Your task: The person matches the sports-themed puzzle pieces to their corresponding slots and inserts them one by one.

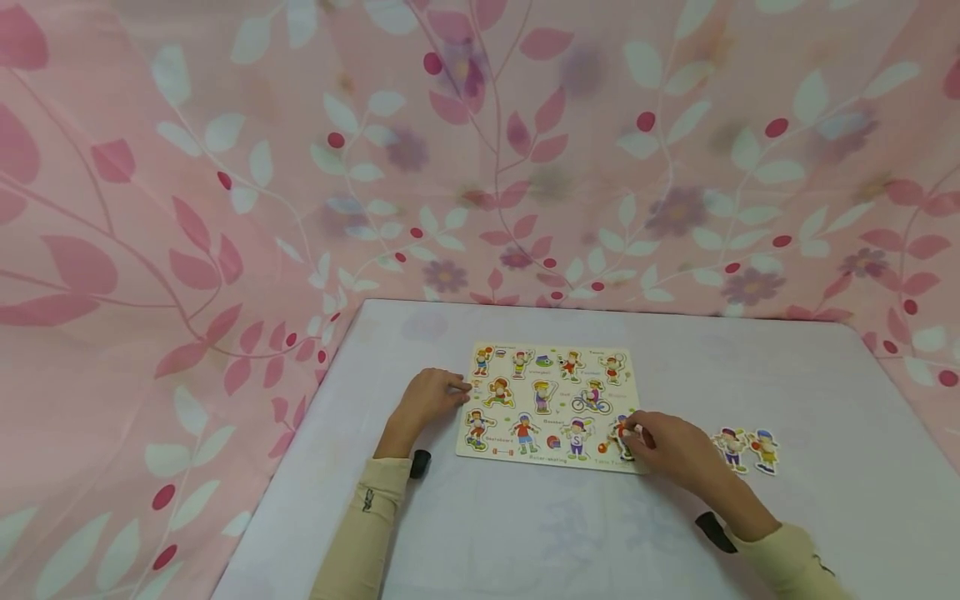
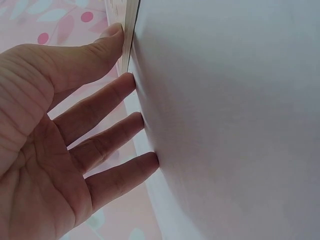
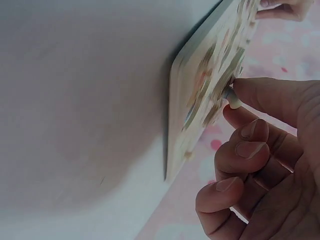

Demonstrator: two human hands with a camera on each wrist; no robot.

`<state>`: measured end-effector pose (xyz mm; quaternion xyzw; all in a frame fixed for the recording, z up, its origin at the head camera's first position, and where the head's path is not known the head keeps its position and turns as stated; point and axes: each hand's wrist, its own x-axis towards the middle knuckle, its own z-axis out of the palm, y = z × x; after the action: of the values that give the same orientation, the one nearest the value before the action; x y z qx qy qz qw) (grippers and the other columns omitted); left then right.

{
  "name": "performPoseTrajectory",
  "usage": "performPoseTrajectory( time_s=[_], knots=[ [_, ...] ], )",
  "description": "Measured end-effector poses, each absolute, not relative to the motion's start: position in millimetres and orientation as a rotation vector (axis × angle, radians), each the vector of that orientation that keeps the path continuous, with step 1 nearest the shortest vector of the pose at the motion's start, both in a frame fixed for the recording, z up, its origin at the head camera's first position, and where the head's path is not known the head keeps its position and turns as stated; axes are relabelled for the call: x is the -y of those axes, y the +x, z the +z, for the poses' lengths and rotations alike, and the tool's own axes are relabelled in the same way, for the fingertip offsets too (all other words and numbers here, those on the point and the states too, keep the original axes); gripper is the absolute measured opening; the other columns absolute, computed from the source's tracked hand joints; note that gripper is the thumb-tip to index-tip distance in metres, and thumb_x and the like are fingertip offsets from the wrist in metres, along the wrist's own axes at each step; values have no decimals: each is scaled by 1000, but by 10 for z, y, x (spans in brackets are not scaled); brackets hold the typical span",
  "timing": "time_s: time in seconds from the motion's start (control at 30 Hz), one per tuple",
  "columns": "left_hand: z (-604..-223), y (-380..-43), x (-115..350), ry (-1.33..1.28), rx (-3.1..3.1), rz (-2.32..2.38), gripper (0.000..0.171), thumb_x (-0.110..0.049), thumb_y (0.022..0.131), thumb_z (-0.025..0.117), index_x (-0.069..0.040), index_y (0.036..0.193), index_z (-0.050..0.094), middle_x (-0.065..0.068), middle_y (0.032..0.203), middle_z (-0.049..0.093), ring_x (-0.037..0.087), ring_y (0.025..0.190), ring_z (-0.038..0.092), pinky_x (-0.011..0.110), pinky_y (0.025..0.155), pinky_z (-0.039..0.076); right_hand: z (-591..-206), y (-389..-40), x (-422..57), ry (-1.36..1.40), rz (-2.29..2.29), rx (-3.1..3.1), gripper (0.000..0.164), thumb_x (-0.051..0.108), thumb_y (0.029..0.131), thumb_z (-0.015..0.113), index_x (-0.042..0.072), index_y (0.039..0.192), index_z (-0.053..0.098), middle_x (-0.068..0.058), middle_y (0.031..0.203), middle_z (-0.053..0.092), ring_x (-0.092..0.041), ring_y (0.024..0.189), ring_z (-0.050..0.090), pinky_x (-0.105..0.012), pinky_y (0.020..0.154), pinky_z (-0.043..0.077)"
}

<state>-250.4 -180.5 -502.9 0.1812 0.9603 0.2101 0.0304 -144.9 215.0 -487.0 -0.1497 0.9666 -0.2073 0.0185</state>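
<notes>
A wooden picture puzzle board (image 1: 487, 413) with cut-out figures of children at sports lies on the white-covered table. At its left edge is my left hand (image 1: 435, 395); the thumb (image 2: 112, 42) touches the board's rim, and the other fingers stretch straight down to the tablecloth. My right hand (image 1: 672, 446) pinches the small peg (image 3: 233, 100) of a puzzle piece (image 1: 622, 433) between thumb and forefinger, over the board's lower right corner by the table tennis print. The fingers partly hide that piece, so I cannot tell whether it sits flush. Its other fingers curl loosely.
Two more puzzle pieces, a figure in a cap (image 1: 731, 450) and a basketball player (image 1: 765, 452), lie close together on the table right of the board. White cloth covers the table (image 1: 540, 525). Pink leaf-patterned curtains (image 1: 480, 167) rise behind and at the left.
</notes>
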Motion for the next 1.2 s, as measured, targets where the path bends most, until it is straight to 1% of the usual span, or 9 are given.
performPoseTrajectory(
  time_s=[0.17,0.37,0.57,0.73,0.9,1.07,1.2],
  knots=[
    [-5018,-2501,1799,570,-2965,655,20,-21,86,78,-14,104,79,5,120,70,29,117,60,45,102,44,-4876,-1486,-1951,-571,-672,-3006,17,21,89,72,13,104,70,11,62,41,-5,53,35,-23,47,28],
    [-5019,-2496,1805,577,-2960,649,20,-22,86,78,-14,104,79,5,119,70,29,117,61,45,102,44,-4893,-1566,-1705,-633,-708,-2968,15,19,89,72,14,102,70,11,62,42,-4,53,36,-23,47,28],
    [-5023,-2505,1810,570,-2952,662,20,-22,86,78,-14,105,79,5,120,69,29,117,60,44,102,44,-4925,-1633,-1475,-725,-706,-2961,12,19,87,72,15,98,70,13,63,43,-3,55,38,-22,48,32],
    [-5028,-2518,1818,589,-2957,657,20,-22,86,78,-14,105,79,5,119,70,28,117,61,45,101,45,-4927,-1692,-1296,-751,-718,-2955,11,20,87,72,15,97,69,14,66,45,-3,57,40,-23,49,34],
    [-5019,-2519,1812,557,-2943,655,21,-22,86,78,-14,105,79,5,121,69,29,119,59,45,103,43,-4942,-1759,-1127,-810,-706,-2955,12,21,88,72,15,97,69,14,67,46,-4,58,41,-22,50,35],
    [-5013,-2522,1814,547,-2943,651,21,-23,86,78,-15,106,79,5,122,68,29,119,59,45,104,43,-4976,-1823,-983,-881,-700,-2971,9,22,88,73,17,92,67,14,66,46,-3,56,41,-22,48,35],
    [-5018,-2519,1817,552,-2948,635,21,-23,87,77,-15,106,79,4,122,69,28,119,60,45,103,43,-5012,-1853,-901,-864,-699,-2953,9,25,89,73,18,90,67,15,66,47,-3,56,42,-23,48,35]
  ],
)
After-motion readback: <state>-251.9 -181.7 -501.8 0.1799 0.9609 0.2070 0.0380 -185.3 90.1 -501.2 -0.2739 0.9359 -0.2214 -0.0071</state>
